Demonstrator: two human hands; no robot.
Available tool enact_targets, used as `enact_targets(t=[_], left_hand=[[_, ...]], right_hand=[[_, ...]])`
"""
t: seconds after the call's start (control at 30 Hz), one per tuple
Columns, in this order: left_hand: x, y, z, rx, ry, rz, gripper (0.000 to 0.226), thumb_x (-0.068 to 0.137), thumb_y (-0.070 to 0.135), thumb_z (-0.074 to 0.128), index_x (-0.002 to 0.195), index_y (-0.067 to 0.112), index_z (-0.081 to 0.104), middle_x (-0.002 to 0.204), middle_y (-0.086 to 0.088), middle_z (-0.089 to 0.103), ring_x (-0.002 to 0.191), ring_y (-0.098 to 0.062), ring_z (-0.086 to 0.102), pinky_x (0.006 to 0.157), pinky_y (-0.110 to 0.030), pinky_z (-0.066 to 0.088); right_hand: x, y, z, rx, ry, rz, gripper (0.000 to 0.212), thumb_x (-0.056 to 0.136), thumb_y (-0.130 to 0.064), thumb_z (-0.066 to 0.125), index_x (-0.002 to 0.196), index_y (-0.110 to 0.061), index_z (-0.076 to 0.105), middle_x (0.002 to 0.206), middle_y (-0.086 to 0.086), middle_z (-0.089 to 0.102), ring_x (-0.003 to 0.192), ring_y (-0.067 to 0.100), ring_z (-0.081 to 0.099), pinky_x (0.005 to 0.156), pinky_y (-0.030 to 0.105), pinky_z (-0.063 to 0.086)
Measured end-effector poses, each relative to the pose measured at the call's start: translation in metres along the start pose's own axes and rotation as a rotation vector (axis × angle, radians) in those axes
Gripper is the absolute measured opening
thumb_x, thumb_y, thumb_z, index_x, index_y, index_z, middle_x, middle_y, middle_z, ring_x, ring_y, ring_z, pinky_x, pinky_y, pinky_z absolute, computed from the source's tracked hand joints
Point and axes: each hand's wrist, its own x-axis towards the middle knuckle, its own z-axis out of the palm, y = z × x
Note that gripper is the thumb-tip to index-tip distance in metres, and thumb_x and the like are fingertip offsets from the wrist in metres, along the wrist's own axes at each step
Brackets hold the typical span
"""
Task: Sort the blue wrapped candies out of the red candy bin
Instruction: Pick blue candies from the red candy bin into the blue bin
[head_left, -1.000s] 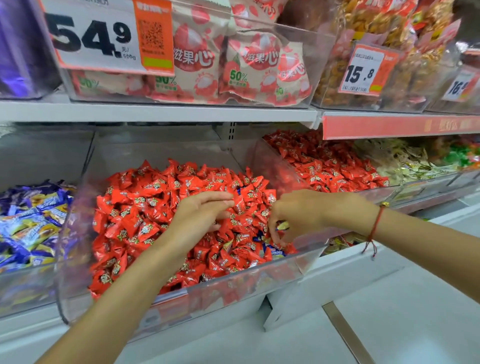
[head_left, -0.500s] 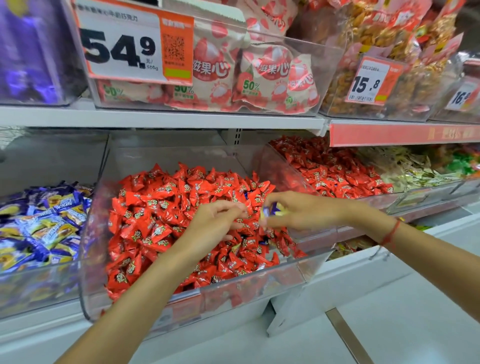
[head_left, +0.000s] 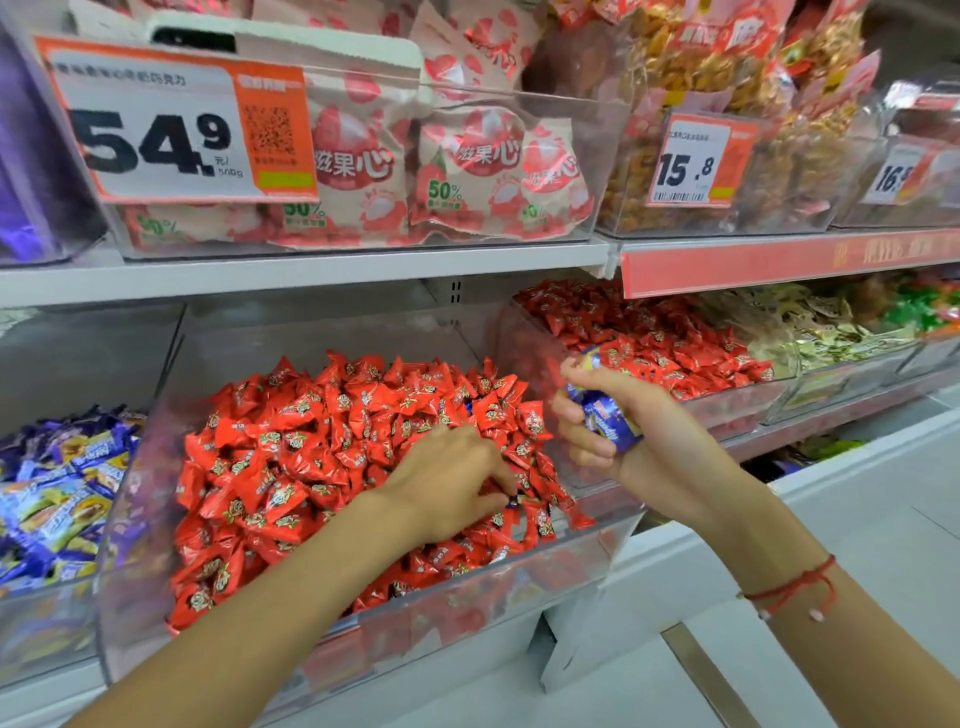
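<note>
— Head view, centre of frame: left hand (head_left: 447, 480) down on the heap of red candies (head_left: 332, 447) in the clear red candy bin (head_left: 363, 631). Fingers (head_left: 501, 475) pinching at a dark blue scrap (head_left: 511, 500) poking out of the red, right at the fingertips, lower right of the pile.

— And the other hand?

— Right hand (head_left: 618, 431) raised, right of centre, just past the bin's right wall. Curled round a few blue wrapped candies (head_left: 605, 418), one more peeking above the thumb. Red string bracelet (head_left: 795, 587) on that wrist.

— Which hand nearer the next blue one?

— Left, clearly; already touching it. Right well apart and full. Long axis of the piece impossible to call: mostly buried, only a corner showing.

— Anywhere to put them?

— Probably the bin of blue candies (head_left: 57, 499) at left of frame, beside the red one, so a carry across from the right.

— Anything else hard to make out?

— Number of candies in the right fist, hidden by the fingers. Any blues deeper in the heap, unseen. Another possible blue speck near the top of the pile, too small to confirm.
</note>
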Motion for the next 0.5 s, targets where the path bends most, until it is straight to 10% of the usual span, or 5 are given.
enact_targets(t=[0.17, 0.5], left_hand=[[0.024, 0.008, 0.012, 0.158, -0.129, -0.095, 0.041, 0.085, 0.049, 0.064, 0.121, 0.030, 0.065, 0.120, 0.005, 0.058, 0.117, -0.019, 0.041, 0.092, -0.034, 0.029], [0.014, 0.001, -0.005, -0.037, 0.116, -0.183, 0.015, 0.089, 0.036, 0.065, 0.098, 0.032, 0.075, 0.106, 0.013, 0.070, 0.104, -0.015, 0.060, 0.090, -0.029, 0.041]], right_hand=[[-0.004, 0.004, -0.005, 0.051, 0.045, 0.040, 0.041, 0.093, -0.051, 0.039, 0.068, -0.018, 0.037, 0.055, 0.000, 0.031, 0.033, 0.008, 0.024, 0.042, 0.024, 0.012], [-0.016, 0.002, -0.015, -0.177, 0.019, 0.047, 0.024, 0.093, -0.030, 0.052, 0.077, -0.014, 0.059, 0.079, 0.011, 0.054, 0.043, 0.009, 0.037, 0.038, 0.017, 0.027]])
